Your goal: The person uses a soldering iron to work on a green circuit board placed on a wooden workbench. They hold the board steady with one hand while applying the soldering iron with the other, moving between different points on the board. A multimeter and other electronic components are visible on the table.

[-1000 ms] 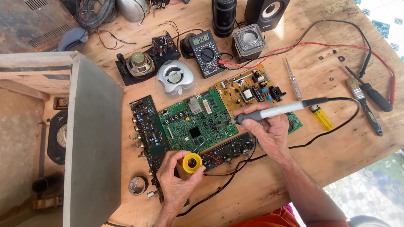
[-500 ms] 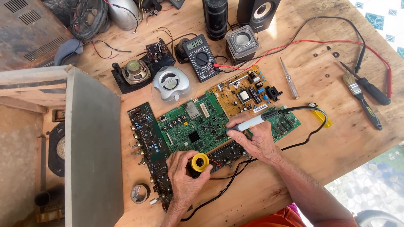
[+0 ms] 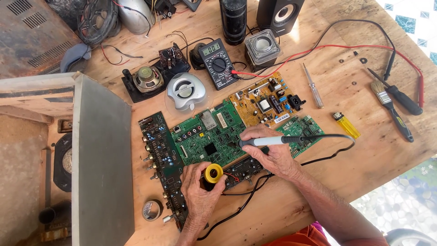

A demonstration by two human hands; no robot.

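Green dominates the middle of the frame: a large circuit board [image 3: 209, 139] lies flat on the wooden worktop [image 3: 364, 150], with a long dark board [image 3: 161, 159] along its left edge and a narrow dark board [image 3: 241, 168] just below it. The right hand [image 3: 273, 152] is curled around a soldering iron [image 3: 268, 141], gripping its pale handle, the tip pointing left over the green board's lower right corner. Its black cable [image 3: 327, 150] loops out to the right and back under the wrist. The left hand [image 3: 200, 189], lower centre, pinches a yellow solder spool [image 3: 213, 173] between thumb and fingers, held just above the narrow dark board.

Upper right of the green board sits a tan power board [image 3: 266, 102], and a smaller green board [image 3: 302, 130] lies beside the right hand. Above, in the upper centre, a multimeter [image 3: 217, 64] rests with red leads [image 3: 364, 48] trailing to the right. A silver round speaker [image 3: 184, 91] stands just left of it, touching the green board's top edge. At the right edge lie a yellow lighter [image 3: 347, 125], a paintbrush [image 3: 391, 109] and a screwdriver [image 3: 314, 86]. A roll of tape [image 3: 151, 210] sits at lower left, near a grey cabinet panel [image 3: 102, 159] filling the left side.
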